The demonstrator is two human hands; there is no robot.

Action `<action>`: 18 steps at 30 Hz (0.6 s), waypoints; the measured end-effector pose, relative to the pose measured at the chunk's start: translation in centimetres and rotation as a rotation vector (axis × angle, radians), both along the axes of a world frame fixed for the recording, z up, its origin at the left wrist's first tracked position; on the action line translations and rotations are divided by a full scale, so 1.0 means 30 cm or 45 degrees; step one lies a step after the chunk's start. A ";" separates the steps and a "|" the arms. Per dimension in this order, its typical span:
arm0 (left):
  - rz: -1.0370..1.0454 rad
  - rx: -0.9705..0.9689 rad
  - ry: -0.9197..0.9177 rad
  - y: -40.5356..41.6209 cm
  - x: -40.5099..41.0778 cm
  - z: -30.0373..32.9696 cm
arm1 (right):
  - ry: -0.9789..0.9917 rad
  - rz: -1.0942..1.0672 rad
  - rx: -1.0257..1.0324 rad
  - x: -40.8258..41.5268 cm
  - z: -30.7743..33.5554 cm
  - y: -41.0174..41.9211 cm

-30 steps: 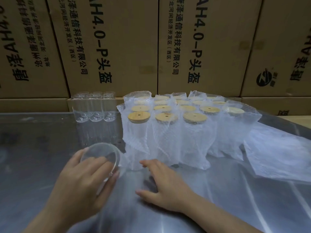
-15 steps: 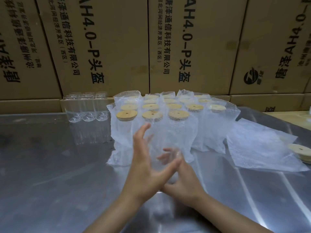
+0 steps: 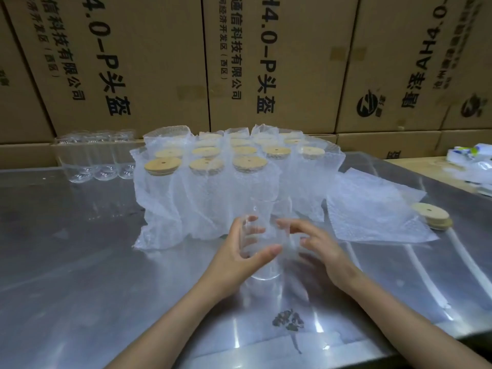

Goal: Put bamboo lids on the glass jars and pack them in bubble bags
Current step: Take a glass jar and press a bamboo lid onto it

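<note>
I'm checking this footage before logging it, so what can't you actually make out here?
Head view only:
- Right hand: blurred; grip on the glass jar unclear.
- Rear packed jars: hidden by front rows and bubble bags.
- Spare lids: stacked, count unclear.
- White items far right: cut off, blurred.

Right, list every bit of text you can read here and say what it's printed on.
"4.0-P头盔": large black print, turned sideways, on the brown cardboard cartons stacked behind the steel table.
"通信科技有限公司": smaller black line on the same cartons.
"(西区)": small bracketed print beside it.
"AH4": partly cut off, on the right-hand carton.
The round logo and the smallest print are too blurred to read.
The round bamboo lids and clear glass jars carry no text.
</note>
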State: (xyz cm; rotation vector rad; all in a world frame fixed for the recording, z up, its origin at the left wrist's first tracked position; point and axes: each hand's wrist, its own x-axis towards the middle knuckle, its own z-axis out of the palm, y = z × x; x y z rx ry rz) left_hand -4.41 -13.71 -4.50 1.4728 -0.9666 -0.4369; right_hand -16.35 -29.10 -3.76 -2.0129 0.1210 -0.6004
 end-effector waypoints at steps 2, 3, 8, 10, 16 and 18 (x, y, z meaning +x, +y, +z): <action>-0.009 -0.027 0.024 0.000 0.010 -0.007 | -0.098 -0.313 -0.041 -0.009 0.007 -0.060; -0.009 -0.032 0.031 -0.001 0.012 -0.011 | -0.107 -0.514 -0.124 -0.015 0.009 -0.101; 0.022 -0.036 0.006 -0.006 0.015 -0.023 | 0.058 -1.282 -0.436 -0.096 -0.002 -0.366; 0.021 -0.032 -0.002 -0.006 0.016 -0.023 | 0.145 -1.511 -0.397 -0.134 -0.004 -0.454; 0.019 -0.027 -0.012 -0.006 0.017 -0.021 | 0.611 -1.694 -0.285 -0.156 -0.030 -0.580; 0.020 -0.028 -0.010 -0.005 0.018 -0.022 | 0.678 -1.685 -0.370 -0.145 -0.040 -0.582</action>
